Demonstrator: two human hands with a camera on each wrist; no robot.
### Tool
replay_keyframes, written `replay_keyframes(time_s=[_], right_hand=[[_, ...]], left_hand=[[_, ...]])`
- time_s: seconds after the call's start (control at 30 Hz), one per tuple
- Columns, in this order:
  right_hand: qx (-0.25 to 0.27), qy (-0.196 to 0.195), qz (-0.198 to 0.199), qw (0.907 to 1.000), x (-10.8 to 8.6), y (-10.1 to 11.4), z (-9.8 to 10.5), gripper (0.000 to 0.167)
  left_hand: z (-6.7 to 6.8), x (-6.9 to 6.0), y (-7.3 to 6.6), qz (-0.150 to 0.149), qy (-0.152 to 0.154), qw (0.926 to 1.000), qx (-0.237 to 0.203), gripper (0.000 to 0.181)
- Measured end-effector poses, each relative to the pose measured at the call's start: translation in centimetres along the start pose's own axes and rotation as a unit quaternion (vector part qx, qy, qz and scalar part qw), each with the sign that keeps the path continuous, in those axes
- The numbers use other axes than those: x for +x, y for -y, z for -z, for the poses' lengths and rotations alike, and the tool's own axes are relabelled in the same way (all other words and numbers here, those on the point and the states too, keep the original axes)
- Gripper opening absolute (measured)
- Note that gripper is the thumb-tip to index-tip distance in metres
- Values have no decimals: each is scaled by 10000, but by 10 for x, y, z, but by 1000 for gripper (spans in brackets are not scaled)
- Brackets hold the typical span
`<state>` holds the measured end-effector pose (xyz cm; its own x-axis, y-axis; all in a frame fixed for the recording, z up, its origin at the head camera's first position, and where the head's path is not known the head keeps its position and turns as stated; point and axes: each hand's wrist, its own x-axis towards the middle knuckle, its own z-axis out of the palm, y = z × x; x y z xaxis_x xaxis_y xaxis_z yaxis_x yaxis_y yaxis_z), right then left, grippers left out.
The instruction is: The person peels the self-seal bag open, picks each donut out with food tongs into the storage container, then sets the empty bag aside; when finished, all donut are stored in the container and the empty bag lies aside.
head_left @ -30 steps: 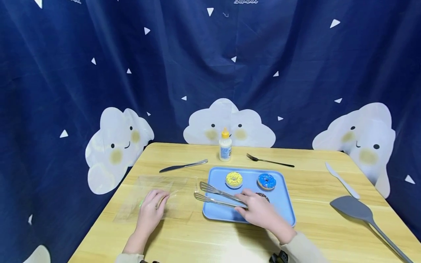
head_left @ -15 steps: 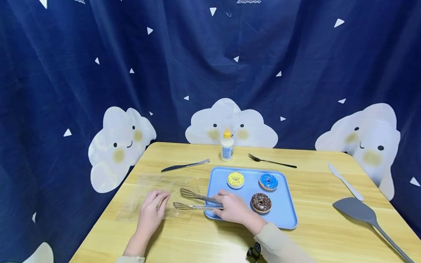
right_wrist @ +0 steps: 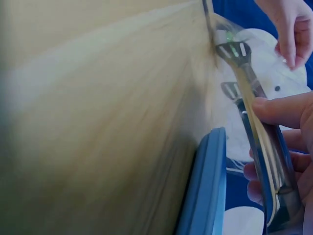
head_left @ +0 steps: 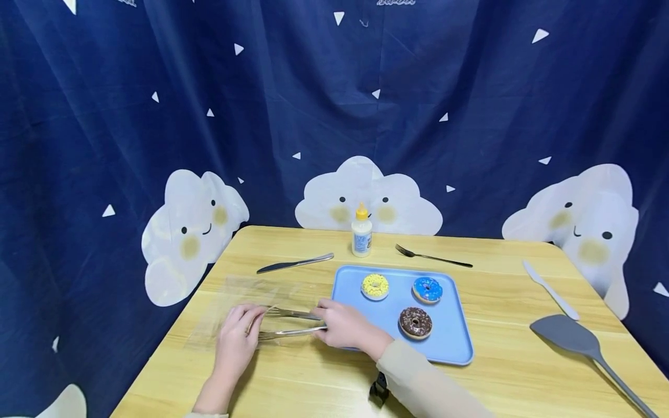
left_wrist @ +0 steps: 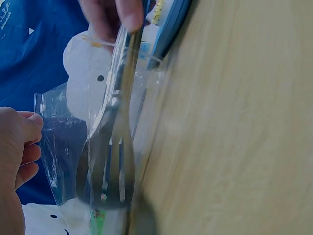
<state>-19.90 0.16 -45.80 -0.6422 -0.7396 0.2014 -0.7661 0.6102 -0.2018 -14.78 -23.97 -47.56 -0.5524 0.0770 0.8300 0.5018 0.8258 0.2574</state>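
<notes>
My left hand (head_left: 236,339) pinches the edge of a clear plastic bag (left_wrist: 63,147) on the left of the table, lifting its mouth. In my right hand (head_left: 347,326) are metal tongs (head_left: 299,332), gripped along their arms. Their slotted heads point left; in the left wrist view they reach inside the bag, with no item visible between them. A small green patch (left_wrist: 98,221) shows near the bag's far end. A blue tray (head_left: 446,345) beside the right hand bears a yellow doughnut (head_left: 369,283), a blue doughnut (head_left: 421,296) and a chocolate doughnut (head_left: 407,330).
Behind the tray stands a glue-like bottle (head_left: 361,241) with a yellow tip. A dark-bladed knife (head_left: 294,264) and a black fork (head_left: 434,257) lie at the back. To the right are a pale knife (head_left: 551,293) and a grey spatula (head_left: 567,335). A blue curtain (head_left: 334,104) hangs behind.
The right hand has carried the tongs left from over the tray to the bag, uncovering the chocolate doughnut. My left hand has stayed at the bag's edge.
</notes>
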Motion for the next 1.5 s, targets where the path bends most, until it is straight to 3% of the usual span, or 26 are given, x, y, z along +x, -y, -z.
replay_keyframes(time_s=[0.27, 0.5, 0.83, 1.07, 1.5], right_hand=[[-78, 140, -49, 9999, 17, 7, -11, 43], [-114, -165, -93, 9998, 28, 19, -25, 43], [-363, -238, -163, 9989, 40, 33, -28, 47], [-109, -247, -287, 9992, 51, 39, -36, 42], [207, -30, -393, 9990, 61, 46, -47, 43]], left_hand=[[-6, -6, -5, -60, 202, 9997, 97, 12], [-8, -9, -9, 91, 391, 9991, 129, 13], [-9, -9, -8, -29, 284, 9996, 44, 12], [-8, -8, -9, -148, 311, 9994, 27, 11], [-6, -6, -10, -12, 319, 9995, 28, 11]])
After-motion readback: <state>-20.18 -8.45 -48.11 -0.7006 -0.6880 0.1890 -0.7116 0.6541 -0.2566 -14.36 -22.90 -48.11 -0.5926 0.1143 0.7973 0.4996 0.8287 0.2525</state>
